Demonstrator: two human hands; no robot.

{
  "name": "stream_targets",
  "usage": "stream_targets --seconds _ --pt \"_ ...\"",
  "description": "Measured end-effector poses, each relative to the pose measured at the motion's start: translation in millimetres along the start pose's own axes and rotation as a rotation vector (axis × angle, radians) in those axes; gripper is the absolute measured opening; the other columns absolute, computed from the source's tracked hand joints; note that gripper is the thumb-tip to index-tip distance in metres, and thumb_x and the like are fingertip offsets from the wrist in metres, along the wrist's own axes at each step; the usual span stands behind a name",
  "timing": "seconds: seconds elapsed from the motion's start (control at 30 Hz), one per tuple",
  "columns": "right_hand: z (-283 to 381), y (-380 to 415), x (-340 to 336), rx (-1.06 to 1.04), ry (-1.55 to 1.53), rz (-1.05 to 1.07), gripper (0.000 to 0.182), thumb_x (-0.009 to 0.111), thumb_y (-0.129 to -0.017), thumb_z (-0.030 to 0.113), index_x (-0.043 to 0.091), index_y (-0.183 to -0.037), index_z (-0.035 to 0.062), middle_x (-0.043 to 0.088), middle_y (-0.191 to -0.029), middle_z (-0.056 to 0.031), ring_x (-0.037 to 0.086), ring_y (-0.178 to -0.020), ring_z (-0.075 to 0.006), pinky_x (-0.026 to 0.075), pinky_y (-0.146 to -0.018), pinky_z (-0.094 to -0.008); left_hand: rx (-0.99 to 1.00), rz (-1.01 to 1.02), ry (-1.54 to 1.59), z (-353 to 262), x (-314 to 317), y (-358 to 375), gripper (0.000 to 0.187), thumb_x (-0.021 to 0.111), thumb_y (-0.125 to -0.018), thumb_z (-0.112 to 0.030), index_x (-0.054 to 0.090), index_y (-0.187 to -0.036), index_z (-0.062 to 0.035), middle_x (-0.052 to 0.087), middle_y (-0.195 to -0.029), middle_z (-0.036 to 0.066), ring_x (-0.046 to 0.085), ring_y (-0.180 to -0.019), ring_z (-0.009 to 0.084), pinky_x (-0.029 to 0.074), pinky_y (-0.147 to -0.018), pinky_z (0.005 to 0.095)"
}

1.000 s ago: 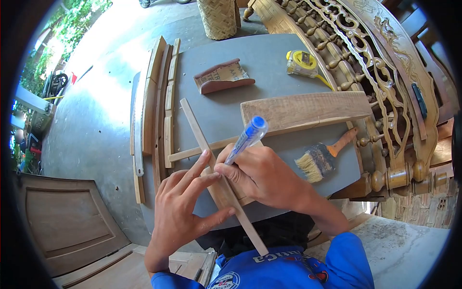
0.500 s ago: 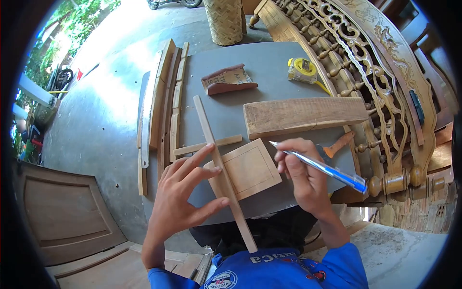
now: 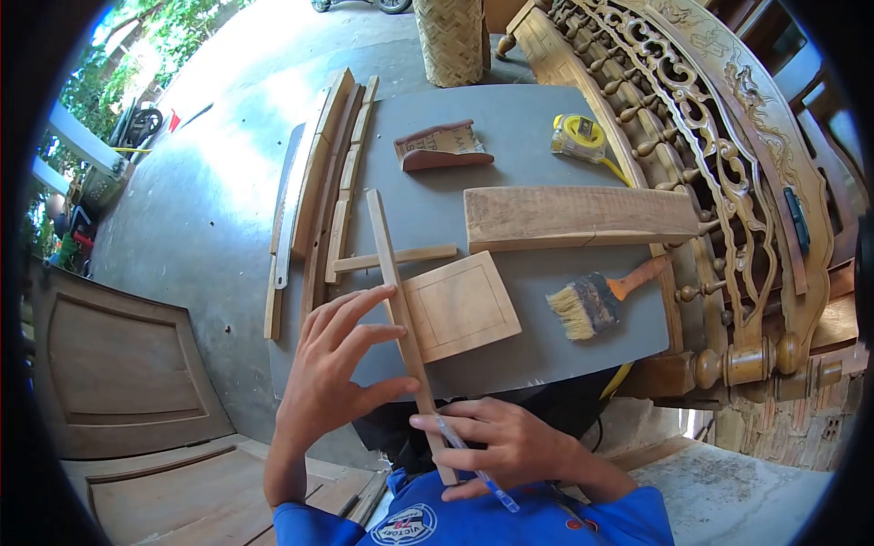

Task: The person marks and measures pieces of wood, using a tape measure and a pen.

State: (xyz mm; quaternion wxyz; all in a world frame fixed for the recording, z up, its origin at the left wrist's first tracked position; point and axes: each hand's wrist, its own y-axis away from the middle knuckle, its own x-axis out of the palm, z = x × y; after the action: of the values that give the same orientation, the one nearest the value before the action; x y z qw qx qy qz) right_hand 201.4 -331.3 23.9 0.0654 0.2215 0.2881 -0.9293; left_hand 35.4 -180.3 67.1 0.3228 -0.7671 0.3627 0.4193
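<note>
My left hand (image 3: 339, 359) has its fingers spread, with fingertips and thumb on a long thin wooden strip (image 3: 407, 341), holding it. The strip slants across the left edge of a squarish wooden board (image 3: 462, 308), which has lines drawn inside its border. A shorter wooden crosspiece (image 3: 432, 255) passes under the strip beyond the board. My right hand (image 3: 510, 444) is closed on a clear pen with a blue end (image 3: 499, 492), while its fingers also reach the strip's near end. The near end hangs past the table edge toward my shirt.
On the grey table (image 3: 519, 364) lie a brush (image 3: 592, 305), a thick wood block (image 3: 583, 217), curled sandpaper (image 3: 443, 148) and a yellow tape measure (image 3: 579, 136). A handsaw (image 3: 293, 218) and wooden battens (image 3: 348, 182) line the left side. Carved furniture (image 3: 719, 136) borders the right.
My right hand has moved down and left, from beside the board to the strip's near end, still with the pen. The strip has shifted left on the board. The brush is now uncovered.
</note>
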Motion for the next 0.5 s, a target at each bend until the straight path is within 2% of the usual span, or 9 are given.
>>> stream_targets --seconds 0.03,0.13,0.23,0.33,0.43,0.5 --pt "-0.6 1.3 1.1 -0.006 -0.019 0.007 0.039 0.077 -0.068 0.03 0.053 -0.094 0.0112 0.055 -0.121 -0.0161 0.061 -0.094 -0.0294 0.052 -0.075 -0.0349 -0.003 -0.005 -0.014 -0.7 0.8 -0.5 0.051 0.078 -0.061 -0.044 0.06 -0.099 -0.0143 0.049 -0.129 0.006 0.047 -0.117 0.0273 0.034 -0.098 0.042" --pt "0.8 8.7 -2.4 0.085 -0.149 0.041 0.034 0.072 -0.072 0.025 0.052 -0.093 0.0082 0.045 -0.131 -0.02 0.055 -0.107 -0.0333 0.05 -0.083 -0.0392 -0.02 -0.018 -0.066 -7.3 3.6 -5.9 0.057 0.076 -0.061 -0.048 0.059 -0.103 -0.0128 0.049 -0.129 0.005 0.045 -0.119 0.0262 0.033 -0.099 0.042" --pt "-0.4 13.0 -14.0 0.1 -0.19 0.014 0.031 0.073 -0.072 0.019 0.051 -0.091 0.0068 0.044 -0.13 -0.0233 0.056 -0.106 -0.0352 0.05 -0.083 -0.0377 0.022 -0.024 -0.126 -13.1 7.8 -18.5 0.064 0.075 -0.062 -0.049 0.058 -0.108 -0.008 0.05 -0.128 0.007 0.047 -0.117 0.0251 0.034 -0.099 0.042" --pt "1.4 24.4 -23.8 0.153 -0.211 -0.032 0.031 0.074 -0.071 0.016 0.052 -0.09 0.0063 0.044 -0.13 -0.023 0.057 -0.103 -0.0348 0.051 -0.082 -0.0362 0.097 -0.014 -0.09 -16.3 15.5 -29.8 0.071 0.074 -0.062 -0.049 0.055 -0.113 -0.0024 0.051 -0.126 0.009 0.05 -0.114 0.0244 0.036 -0.099 0.0407" --pt "-0.6 31.6 -30.4 0.152 -0.22 -0.086 0.031 0.075 -0.07 0.015 0.052 -0.09 0.0065 0.045 -0.13 -0.0226 0.059 -0.1 -0.0338 0.051 -0.08 -0.0348 0.125 -0.018 -0.066 -20.0 23.8 -39.9 0.079 0.078 -0.055 -0.046 0.054 -0.118 -0.0048 0.052 -0.125 0.01 0.051 -0.113 0.0287 0.038 -0.098 0.0412" --pt "-2.6 34.1 -35.0 0.152 -0.223 -0.1 0.031 0.075 -0.07 0.015 0.053 -0.091 0.0067 0.045 -0.13 -0.0222 0.059 -0.099 -0.033 0.051 -0.08 -0.0345 0.156 -0.016 -0.072 -22.2 24.1 -47.2 0.074 0.077 -0.06 -0.044 0.055 -0.116 -0.0017 0.052 -0.125 0.011 0.053 -0.111 0.0267 0.04 -0.096 0.0397"
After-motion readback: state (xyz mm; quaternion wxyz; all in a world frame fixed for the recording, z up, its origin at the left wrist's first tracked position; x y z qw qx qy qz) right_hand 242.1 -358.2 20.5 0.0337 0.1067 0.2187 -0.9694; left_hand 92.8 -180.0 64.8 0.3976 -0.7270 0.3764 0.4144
